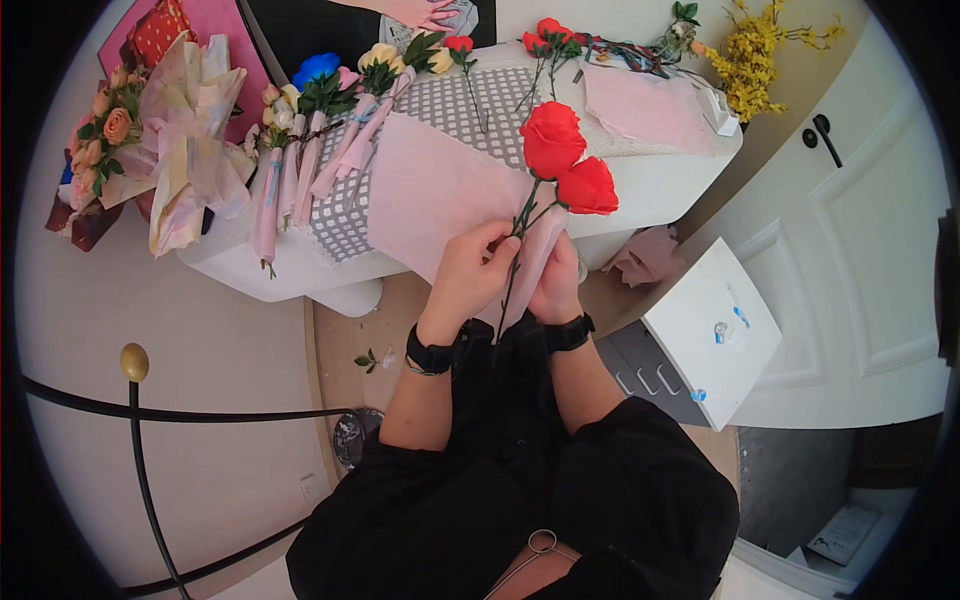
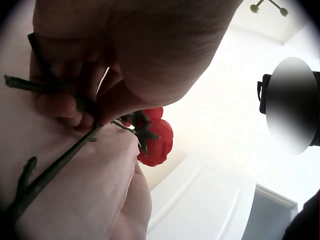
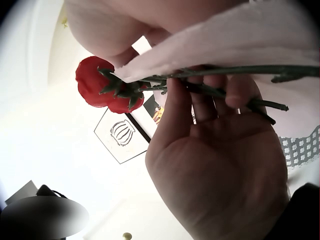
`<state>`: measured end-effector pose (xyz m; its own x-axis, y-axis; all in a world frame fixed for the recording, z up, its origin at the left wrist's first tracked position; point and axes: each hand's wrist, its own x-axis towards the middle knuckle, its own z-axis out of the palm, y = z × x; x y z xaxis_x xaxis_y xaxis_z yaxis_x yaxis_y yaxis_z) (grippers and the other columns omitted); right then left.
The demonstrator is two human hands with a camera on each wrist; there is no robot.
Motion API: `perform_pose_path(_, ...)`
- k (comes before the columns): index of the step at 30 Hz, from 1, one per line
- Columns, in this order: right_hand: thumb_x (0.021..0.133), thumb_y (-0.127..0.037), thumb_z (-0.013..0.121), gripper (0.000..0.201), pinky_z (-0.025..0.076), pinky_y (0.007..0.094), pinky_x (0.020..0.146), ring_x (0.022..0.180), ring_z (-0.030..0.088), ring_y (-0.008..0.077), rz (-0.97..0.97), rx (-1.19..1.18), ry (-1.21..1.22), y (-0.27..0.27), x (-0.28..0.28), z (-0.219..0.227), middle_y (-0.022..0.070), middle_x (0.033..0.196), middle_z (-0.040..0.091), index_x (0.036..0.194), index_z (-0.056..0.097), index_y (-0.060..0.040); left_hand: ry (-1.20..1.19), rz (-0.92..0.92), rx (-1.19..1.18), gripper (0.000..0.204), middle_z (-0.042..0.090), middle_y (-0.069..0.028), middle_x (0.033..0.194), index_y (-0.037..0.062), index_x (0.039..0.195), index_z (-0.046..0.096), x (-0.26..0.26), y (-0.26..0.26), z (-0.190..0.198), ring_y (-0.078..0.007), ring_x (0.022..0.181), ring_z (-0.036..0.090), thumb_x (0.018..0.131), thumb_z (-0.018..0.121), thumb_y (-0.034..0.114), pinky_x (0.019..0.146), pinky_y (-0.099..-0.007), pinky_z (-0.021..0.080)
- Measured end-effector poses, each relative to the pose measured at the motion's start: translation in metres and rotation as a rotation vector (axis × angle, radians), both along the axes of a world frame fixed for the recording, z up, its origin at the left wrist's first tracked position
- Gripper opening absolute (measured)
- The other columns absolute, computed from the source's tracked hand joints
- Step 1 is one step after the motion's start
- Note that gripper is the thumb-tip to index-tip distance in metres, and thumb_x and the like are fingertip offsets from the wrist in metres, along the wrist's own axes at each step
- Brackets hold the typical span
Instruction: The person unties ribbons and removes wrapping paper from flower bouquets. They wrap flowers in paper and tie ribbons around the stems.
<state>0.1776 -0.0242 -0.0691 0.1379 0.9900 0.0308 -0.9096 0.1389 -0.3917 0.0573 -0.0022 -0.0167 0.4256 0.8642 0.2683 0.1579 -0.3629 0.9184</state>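
Two artificial red roses (image 1: 553, 140) with dark green stems (image 2: 55, 167) stand in front of the person over a sheet of pink wrapping paper (image 1: 430, 195). The left hand (image 1: 465, 275) pinches the stems between thumb and fingers, below the blooms. Short cut stem ends stick out beside its fingers in the left wrist view. On the other side, the right hand (image 1: 556, 285) grips the paper's right edge, which is folded up beside the stems. Paper hides part of the right fingers. In the right wrist view the paper fold (image 3: 210, 47) lies along the long stem.
Several pink-wrapped flower bundles (image 1: 300, 170) lie at the table's left, near a large bouquet (image 1: 115, 125). Loose red roses (image 1: 548, 35) and more pink paper (image 1: 645, 105) lie toward the back right. A white drawer cabinet (image 1: 715, 330) stands right; a black metal rail (image 1: 230, 415) runs left.
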Motion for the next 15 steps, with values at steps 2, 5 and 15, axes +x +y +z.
perform_pose_path(2,0.097,-0.024,0.042,0.026,0.050,0.0355,0.079,0.089,0.060,0.0195,0.004,0.020,0.008,0.003,0.004,-0.003,0.0078,0.097,0.062,0.104,0.056,-0.0040,0.017,0.002,0.017,0.016,0.061,-0.0037,0.075,-0.0021,0.098,0.063,-0.001,0.001,0.003,-0.0100,0.065,0.053,0.088,0.057,0.009,0.058,-0.0255,0.045)
perform_pose_path(5,0.093,-0.018,0.046,0.021,0.049,0.0365,0.083,0.092,0.060,0.0199,0.058,0.172,-0.014,0.007,0.009,-0.007,0.0081,0.099,0.062,0.105,0.055,-0.0035,0.036,-0.020,0.018,0.016,0.062,-0.0042,0.076,-0.0015,0.098,0.063,-0.002,0.002,0.007,-0.0109,0.066,0.054,0.088,0.057,0.009,0.059,-0.0265,0.045)
perform_pose_path(15,0.081,-0.001,0.053,0.020,0.049,0.0351,0.082,0.089,0.060,0.0197,0.066,0.151,-0.069,0.009,0.016,0.013,0.0080,0.092,0.061,0.101,0.055,-0.0010,0.114,0.001,0.150,0.016,0.062,-0.0228,0.082,-0.0019,0.096,0.060,0.006,-0.010,0.015,-0.0380,0.075,0.060,0.086,0.053,0.008,0.067,-0.0409,0.047)
